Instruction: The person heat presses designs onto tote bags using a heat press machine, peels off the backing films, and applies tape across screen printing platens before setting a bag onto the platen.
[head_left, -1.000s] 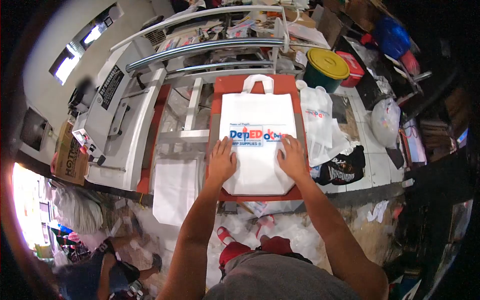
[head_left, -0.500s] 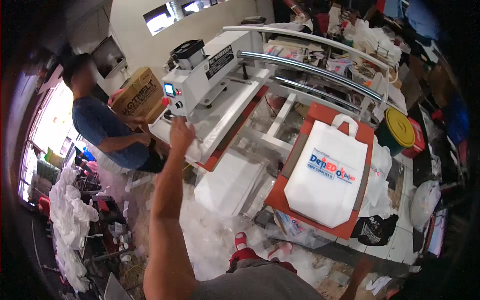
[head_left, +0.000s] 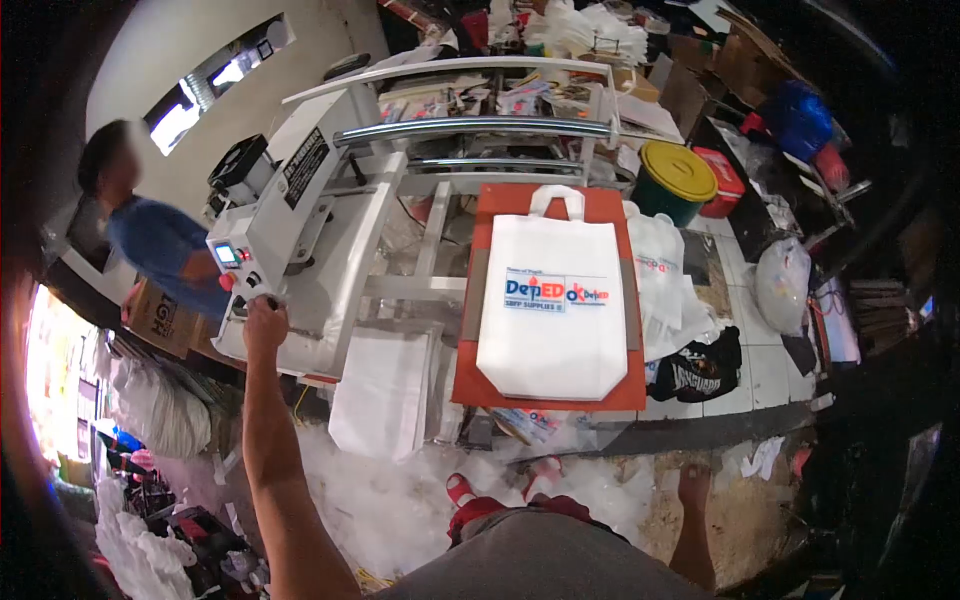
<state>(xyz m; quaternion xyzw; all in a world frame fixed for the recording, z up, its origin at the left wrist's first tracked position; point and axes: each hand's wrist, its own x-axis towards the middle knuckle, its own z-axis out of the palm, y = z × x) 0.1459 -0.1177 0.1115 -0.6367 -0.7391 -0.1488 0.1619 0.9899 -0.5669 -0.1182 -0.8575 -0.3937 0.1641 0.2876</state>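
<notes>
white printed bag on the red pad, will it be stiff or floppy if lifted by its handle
The white printed bag is probably floppy, as it lies flat and looks like thin fabric. It should feel light, since nothing visibly bulges inside. Pushed, it may slide or wrinkle across the red pad rather than roll, given its flat shape.

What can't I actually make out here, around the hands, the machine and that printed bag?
All in the head view:
- Left hand: its finger grip by the black knob, hidden by the hand itself.
- Right hand: separate fingers, lost in dimness and blur.
- White bag: its smallest print, too tiny; its underside, face down.
- Screen: readout, too small.
- Other person: hands, hidden behind the white machine.
</notes>
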